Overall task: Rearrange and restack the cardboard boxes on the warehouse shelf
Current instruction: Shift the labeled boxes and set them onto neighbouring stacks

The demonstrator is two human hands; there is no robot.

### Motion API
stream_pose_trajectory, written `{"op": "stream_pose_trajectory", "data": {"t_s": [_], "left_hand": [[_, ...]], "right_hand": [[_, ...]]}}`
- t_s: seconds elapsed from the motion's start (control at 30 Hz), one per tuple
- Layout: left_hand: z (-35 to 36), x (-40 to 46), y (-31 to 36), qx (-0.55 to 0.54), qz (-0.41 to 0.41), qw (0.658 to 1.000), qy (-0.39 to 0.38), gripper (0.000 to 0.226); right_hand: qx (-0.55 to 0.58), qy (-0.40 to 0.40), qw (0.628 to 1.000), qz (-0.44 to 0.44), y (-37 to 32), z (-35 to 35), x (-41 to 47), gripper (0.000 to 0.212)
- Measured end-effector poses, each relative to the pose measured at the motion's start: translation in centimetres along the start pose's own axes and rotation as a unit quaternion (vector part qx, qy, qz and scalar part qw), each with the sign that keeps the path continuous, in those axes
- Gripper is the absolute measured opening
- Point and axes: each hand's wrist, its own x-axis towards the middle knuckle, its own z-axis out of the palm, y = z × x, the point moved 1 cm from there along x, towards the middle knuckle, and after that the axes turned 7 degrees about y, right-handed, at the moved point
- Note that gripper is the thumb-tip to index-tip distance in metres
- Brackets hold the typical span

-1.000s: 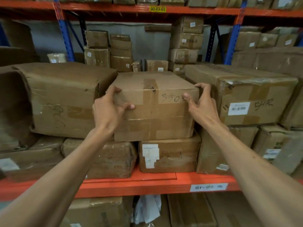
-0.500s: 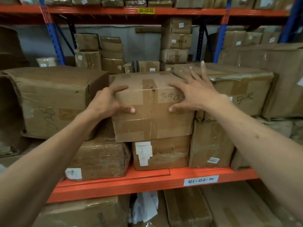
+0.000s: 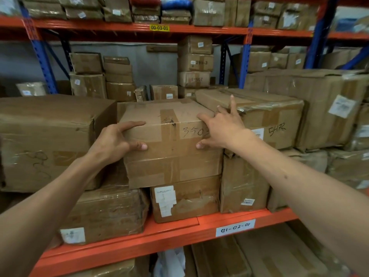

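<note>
Partly hidden: box (image 3: 171, 148) writing behind right hand (image 3: 221, 129).

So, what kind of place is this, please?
Most likely a warehouse or stockroom. Orange shelf beams on blue uprights carry location labels, and taped cardboard boxes are stacked on every level. The left hand and right hand are on one box.

Dim, even overhead light; soft shadows between stacks, wide-angle bowing and blur toward the edges.
</note>
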Motion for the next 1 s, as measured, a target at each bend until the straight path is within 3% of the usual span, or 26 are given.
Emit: {"op": "stream_pose_trajectory", "data": {"t_s": [0.33, 0.6, 0.77, 1.0], "left_hand": [[0.1, -1.1, -0.6, 0.046, 0.047, 0.998, -0.013, 0.071], [-1.6, -4.5, -0.2, 0.127, 0.015, 0.992, -0.014, 0.103], [-4.7, -7.5, -1.1, 0.147, -0.028, 0.988, 0.036, 0.111], [-8.7, -13.7, -4.6, 0.188, -0.094, 0.974, 0.084, 0.118]], "right_hand": [[0.042, -0.017, 0.999, 0.022, -0.2, -0.3, 0.6, 0.094], [0.097, 0.002, 0.995, 0.006, -1.3, -0.2, -1.1, 0.092], [0.152, 0.034, 0.988, -0.013, -4.8, 0.5, -1.8, 0.103], [0.235, 0.106, 0.961, -0.102, -11.4, -2.0, -1.2, 0.096]]}}
